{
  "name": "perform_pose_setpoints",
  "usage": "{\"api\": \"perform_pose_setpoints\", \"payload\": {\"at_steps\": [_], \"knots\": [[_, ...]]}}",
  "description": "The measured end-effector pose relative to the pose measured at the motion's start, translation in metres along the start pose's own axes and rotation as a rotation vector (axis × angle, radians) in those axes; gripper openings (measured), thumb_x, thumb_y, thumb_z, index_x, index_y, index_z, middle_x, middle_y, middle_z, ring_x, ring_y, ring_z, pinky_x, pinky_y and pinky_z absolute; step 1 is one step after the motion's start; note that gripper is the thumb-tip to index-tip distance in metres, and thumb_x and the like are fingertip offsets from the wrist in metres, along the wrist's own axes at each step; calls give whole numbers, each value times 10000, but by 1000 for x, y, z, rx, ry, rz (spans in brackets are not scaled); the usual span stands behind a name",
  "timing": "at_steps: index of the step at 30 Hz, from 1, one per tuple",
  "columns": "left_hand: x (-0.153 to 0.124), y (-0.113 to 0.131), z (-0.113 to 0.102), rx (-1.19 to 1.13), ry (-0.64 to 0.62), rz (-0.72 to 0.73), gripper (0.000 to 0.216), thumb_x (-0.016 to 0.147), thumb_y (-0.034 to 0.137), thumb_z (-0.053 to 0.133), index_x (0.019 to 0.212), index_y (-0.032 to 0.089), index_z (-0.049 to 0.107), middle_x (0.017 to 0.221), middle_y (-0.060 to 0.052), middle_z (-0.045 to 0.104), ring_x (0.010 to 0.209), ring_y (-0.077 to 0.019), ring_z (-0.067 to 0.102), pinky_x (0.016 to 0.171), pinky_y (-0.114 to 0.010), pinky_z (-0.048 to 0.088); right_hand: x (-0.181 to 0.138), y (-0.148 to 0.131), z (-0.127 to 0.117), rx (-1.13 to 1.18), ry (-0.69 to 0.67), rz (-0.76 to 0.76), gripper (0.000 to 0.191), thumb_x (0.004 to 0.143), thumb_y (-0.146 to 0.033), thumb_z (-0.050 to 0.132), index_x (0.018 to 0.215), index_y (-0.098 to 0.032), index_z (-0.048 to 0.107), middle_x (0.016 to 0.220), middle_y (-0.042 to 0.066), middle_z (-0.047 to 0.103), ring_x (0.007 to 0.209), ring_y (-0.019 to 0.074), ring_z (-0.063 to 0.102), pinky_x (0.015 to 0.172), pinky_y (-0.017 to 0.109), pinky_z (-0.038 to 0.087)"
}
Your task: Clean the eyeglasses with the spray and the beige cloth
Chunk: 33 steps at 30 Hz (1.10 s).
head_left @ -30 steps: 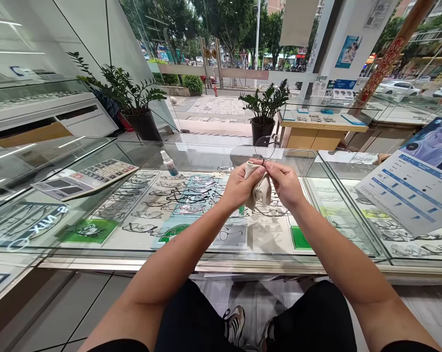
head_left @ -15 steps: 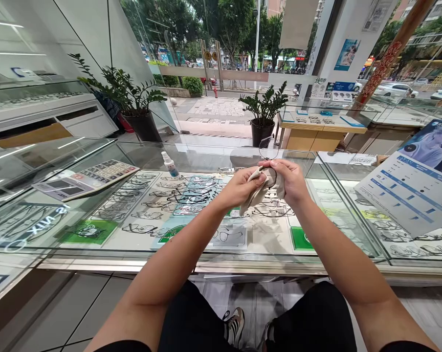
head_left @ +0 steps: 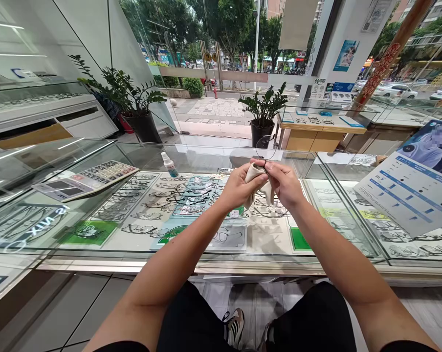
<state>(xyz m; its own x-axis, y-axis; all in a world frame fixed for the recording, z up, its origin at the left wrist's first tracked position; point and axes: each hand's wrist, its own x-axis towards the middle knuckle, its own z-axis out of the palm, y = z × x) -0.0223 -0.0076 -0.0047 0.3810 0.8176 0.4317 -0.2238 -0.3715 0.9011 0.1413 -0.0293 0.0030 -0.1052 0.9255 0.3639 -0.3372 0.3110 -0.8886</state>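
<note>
Beige cloth (head_left: 254, 172) is bunched in my left hand (head_left: 239, 187), its thumb and fingers closed around the folds. My right hand (head_left: 286, 185) pinches a pair of thin-rimmed eyeglasses (head_left: 266, 150) near the middle. One round lens rises above the fingertips; the other part is hidden by the cloth and fingers. Both hands meet over the glass display case (head_left: 209, 257), thumbs close together. Beneath them, rows of eyeglass frames (head_left: 189, 197) lie inside the case. A white spray bottle (head_left: 169, 165) stands on the glass, left of my hands.
To the left, a calculator-like panel (head_left: 92, 181) rests on the glass. At the right stands a printed blue-and-white sign (head_left: 411, 190). Potted plants (head_left: 263, 110) are beyond the case, before a glass front. My knees are below the counter's near edge.
Both hands have shifted slightly left, with the eyeglasses. The cloth's folds have changed, now standing up more over the left fingers and hanging between the hands.
</note>
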Motion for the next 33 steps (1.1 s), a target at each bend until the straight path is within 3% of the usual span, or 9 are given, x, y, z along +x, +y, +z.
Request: {"api": "perform_pose_setpoints", "payload": {"at_steps": [4,8,14,19,26,30,33], "knots": [[0,-1,0,25,68,42,651,837,768,872,1016,153,756,782,4,640,705,-131,533,673,-266,444,-1,3,-2,-34,-59,-30,418,871,-642,890,1105,-298,928,1355,48,866,1427,336,724,1325,500,479],[0,-5,1,57,92,102,632,916,788,784,985,160,767,811,-6,656,740,-139,545,730,-276,465,-1,6,-1,-17,-45,-28,364,877,-597,900,1093,-305,928,1335,49,872,1416,325,732,1295,489,512],[0,-4,0,113,-31,96,625,973,794,702,958,171,754,792,-9,599,747,-158,514,720,-292,425,0,2,0,21,92,17,319,766,-553,969,913,-275,918,1165,65,906,1205,310,806,1150,464,610],[-2,1,0,103,-108,4,612,859,708,878,1102,162,747,828,-4,621,733,-149,505,683,-272,407,1,1,-2,39,120,44,343,766,-560,958,934,-263,922,1159,71,903,1087,280,810,1000,415,653],[-1,-7,4,72,87,51,614,854,726,870,1057,150,801,890,-36,719,800,-165,605,747,-280,478,1,6,0,45,-17,6,307,823,-564,945,961,-289,931,1233,52,893,1269,287,784,1220,434,561],[3,-8,1,45,79,49,633,866,783,829,1016,169,837,940,-61,771,929,-210,676,850,-308,519,2,4,-1,23,8,28,368,779,-612,962,941,-285,917,1236,63,887,1286,316,777,1213,469,567],[6,-5,-3,42,17,9,674,845,836,813,948,170,825,878,-44,750,886,-201,660,834,-311,515,2,1,-1,20,43,11,358,763,-611,974,894,-285,905,1184,65,887,1265,315,777,1199,476,575]]}}
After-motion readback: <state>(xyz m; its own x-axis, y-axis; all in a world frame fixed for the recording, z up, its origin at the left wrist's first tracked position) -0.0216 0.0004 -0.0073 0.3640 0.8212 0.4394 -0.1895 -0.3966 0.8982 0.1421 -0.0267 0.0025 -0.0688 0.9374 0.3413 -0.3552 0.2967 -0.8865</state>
